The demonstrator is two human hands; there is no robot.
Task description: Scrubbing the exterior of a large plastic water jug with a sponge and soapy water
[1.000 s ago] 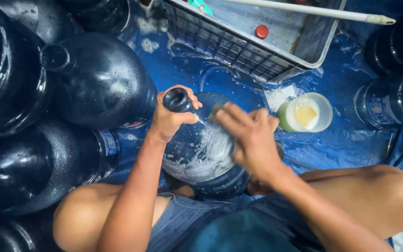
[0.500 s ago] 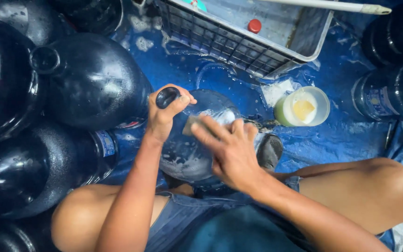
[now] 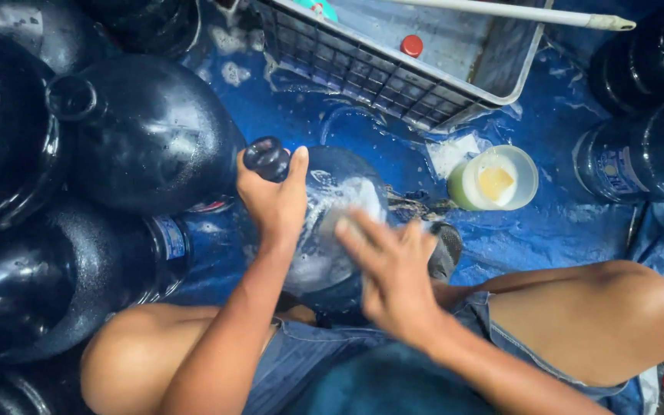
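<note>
Hands are both working on one big blue water bottle [image 3: 332,223] that is lying between the knees, on the wet blue tarp [image 3: 555,230]; I am watching them from above. The left hand [image 3: 274,201] is closing around the neck of this bottle, just under the dark cap [image 3: 267,157]; the thumb is standing up along the shoulder of the bottle, and the other fingers are curling round the far side, so I am seeing a firm hold there. The right hand [image 3: 390,269] is lying on the soapy side of the bottle with the fingers spread and nearly flat; it is blurred, and I cannot tell if something is under the palm. White foam is covering the part of the bottle near the right hand.

Many other dark bottles [image 3: 147,131] are lying to the left, touching each other, and some more bottles [image 3: 639,154] are lying at the right edge, well apart from the hands. A small round bowl [image 3: 512,173] with something yellow inside is standing on the tarp near the right hand, beside the bottle. Behind it a grey plastic crate [image 3: 393,73] is sitting tilted; a red cap [image 3: 411,45] is lying inside it, and a white pole [image 3: 501,11] is crossing over its top.
</note>
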